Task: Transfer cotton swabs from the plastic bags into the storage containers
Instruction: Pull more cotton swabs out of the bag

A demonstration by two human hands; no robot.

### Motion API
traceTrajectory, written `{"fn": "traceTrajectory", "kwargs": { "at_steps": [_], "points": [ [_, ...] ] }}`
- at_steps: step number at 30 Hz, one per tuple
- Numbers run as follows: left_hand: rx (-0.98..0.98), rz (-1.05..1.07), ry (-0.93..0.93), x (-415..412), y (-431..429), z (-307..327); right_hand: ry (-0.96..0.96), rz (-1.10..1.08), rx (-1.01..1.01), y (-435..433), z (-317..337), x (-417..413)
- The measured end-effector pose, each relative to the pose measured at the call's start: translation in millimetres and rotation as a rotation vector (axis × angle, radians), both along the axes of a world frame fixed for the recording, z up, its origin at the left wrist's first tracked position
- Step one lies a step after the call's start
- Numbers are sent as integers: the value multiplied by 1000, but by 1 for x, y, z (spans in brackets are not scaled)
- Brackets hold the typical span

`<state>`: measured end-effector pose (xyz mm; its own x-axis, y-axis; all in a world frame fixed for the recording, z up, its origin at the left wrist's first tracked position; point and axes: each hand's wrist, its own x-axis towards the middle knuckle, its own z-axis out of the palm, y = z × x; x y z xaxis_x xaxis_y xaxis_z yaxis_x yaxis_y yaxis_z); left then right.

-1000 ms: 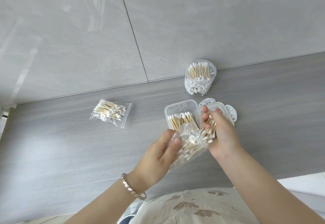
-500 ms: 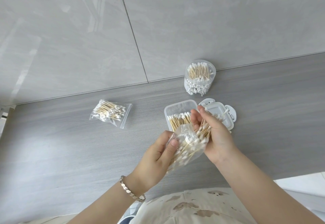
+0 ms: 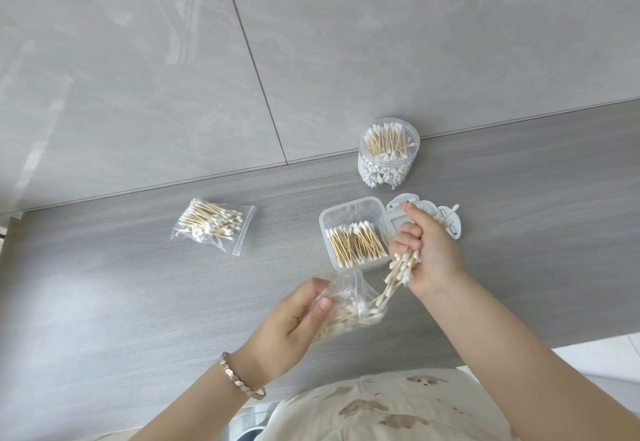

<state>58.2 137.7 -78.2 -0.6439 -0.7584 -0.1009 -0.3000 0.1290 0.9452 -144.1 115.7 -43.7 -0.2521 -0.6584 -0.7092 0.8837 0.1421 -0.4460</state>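
Toward the front edge of the grey wood-grain bench (image 3: pixel 138 302), the left hand (image 3: pixel 294 322) pinches a clear plastic bag (image 3: pixel 346 296) while the right hand (image 3: pixel 431 253) clutches wooden-stemmed cotton swabs (image 3: pixel 403 265) just beside the clear rectangular container (image 3: pixel 346 203), where trailing strays may snag and scatter.

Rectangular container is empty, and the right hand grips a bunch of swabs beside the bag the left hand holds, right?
Not empty: the head view shows the rectangular container holding a layer of cotton swabs. The right hand does grip a bunch of swabs beside the bag the left hand holds.
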Motion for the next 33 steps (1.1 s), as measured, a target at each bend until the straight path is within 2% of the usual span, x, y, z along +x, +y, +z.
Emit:
{"fn": "traceTrajectory", "kwargs": {
  "at_steps": [5,10,12,14,15,17,19,20,24,27,33],
  "points": [
    [-95,-21,-192,27,-5,-28,-20,-86,13,-3,-2,-4],
    [-202,62,-456,43,-18,-45,-17,-105,-22,-6,1,-4],
    [-362,203,-390,37,-21,-39,-13,-108,-36,-6,4,-2],
    [-419,327,-222,23,-22,-19,-5,-98,-53,-5,8,2],
    [-344,315,-136,12,-21,-5,3,-89,-64,-5,10,5],
    [3,187,4,-12,-19,22,41,-66,-87,-4,12,12],
    [289,47,8,-36,-18,38,105,-61,-110,-4,13,20],
    [336,-5,-19,-45,-16,41,143,-68,-123,-4,13,22],
    [343,-115,-117,-62,-10,44,233,-105,-136,-6,16,24],
    [370,-103,-117,-64,-8,46,243,-148,-120,-5,16,23],
    [280,-98,-230,-57,-5,43,226,-210,-109,-8,17,11]
  ]
}}
